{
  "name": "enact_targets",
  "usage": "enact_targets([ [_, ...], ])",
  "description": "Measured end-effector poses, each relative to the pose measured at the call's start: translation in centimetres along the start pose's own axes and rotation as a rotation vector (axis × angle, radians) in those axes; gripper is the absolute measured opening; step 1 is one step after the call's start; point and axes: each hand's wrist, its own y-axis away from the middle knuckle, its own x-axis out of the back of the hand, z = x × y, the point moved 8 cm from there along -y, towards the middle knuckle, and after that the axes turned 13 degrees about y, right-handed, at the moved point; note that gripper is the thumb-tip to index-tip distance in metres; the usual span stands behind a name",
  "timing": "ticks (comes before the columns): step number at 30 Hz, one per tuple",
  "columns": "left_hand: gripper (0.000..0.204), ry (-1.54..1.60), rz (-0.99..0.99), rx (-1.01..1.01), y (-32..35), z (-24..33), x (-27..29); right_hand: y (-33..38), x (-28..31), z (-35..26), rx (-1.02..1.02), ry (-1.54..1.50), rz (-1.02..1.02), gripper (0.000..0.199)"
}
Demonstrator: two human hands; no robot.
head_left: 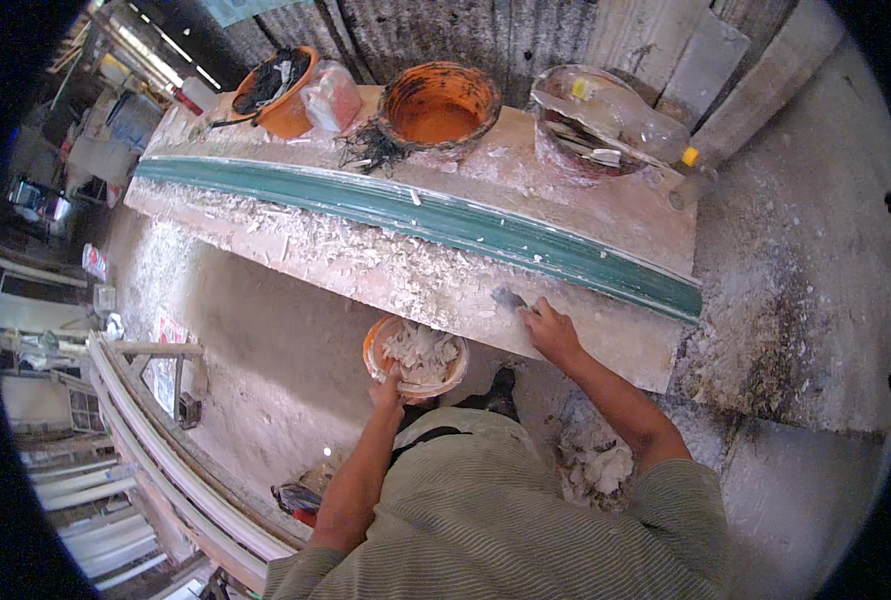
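Observation:
My left hand (389, 384) grips the near-left rim of an orange bucket (373, 345), held just below the table's front edge. Whitish plaster scraps (423, 352) fill much of the bucket. Over the right part of the table, my right hand (551, 330) is closed on a small grey scraper (508, 298), its blade at the tabletop. Loose plaster crumbs and flakes (365, 250) lie thickly left of the scraper. Behind them a long green moulding form (415, 212) runs the table's length, with a few white bits on it.
Along the back of the table (655, 215) stand an orange tub (440, 105), a bucket with dark material (290, 105) and a tub with clear plastic bottles (590, 125). A plaster heap (595, 465) lies on the floor by my right side. Long white mouldings (180, 470) rest at left.

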Motion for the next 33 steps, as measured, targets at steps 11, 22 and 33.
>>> enact_targets([
  [11, 0.064, 0.076, 0.064, -0.039, 2.2, 1.1, -0.8, 0.3, -1.9, 3.1, 0.015, -0.019, 0.042, 0.020],
  [22, 0.048, -0.059, 0.097, -0.108, 3.6, 1.8, -3.0, -0.3, -3.0, 2.1, 0.078, -0.022, 0.236, 0.019],
  [33, 0.055, -0.244, -0.117, -0.055, -2.0, 3.2, -3.0, 2.4, -1.9, -0.4, -0.514, -0.453, 0.278, 0.021],
])
